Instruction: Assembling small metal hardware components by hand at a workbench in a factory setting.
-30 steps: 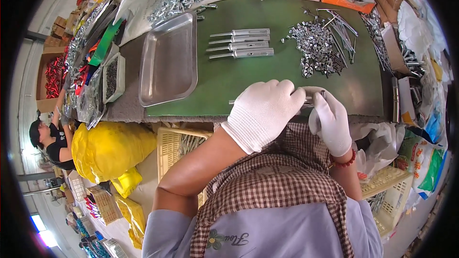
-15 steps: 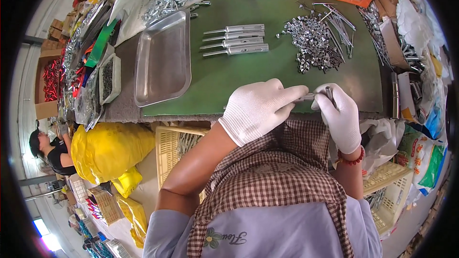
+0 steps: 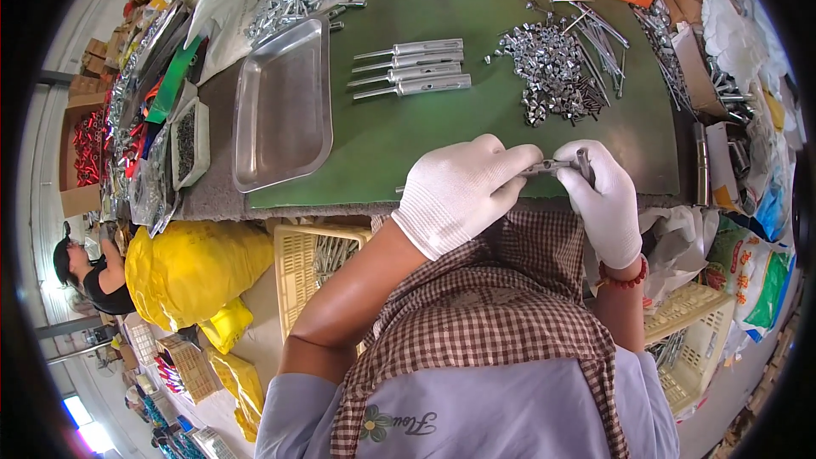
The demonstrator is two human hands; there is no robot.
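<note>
A metal tray (image 3: 282, 115) rests on the green surface (image 3: 374, 149), left of four rod-tipped cylinders (image 3: 435, 84). The left hand (image 3: 463, 191), nearly closed, grips a metal tube (image 3: 544, 167) near the front edge. Beyond lie small metal parts (image 3: 552, 72); the right hand (image 3: 607, 204), curled, pinches a short metal piece (image 3: 584, 163) at the tube's right end.
</note>
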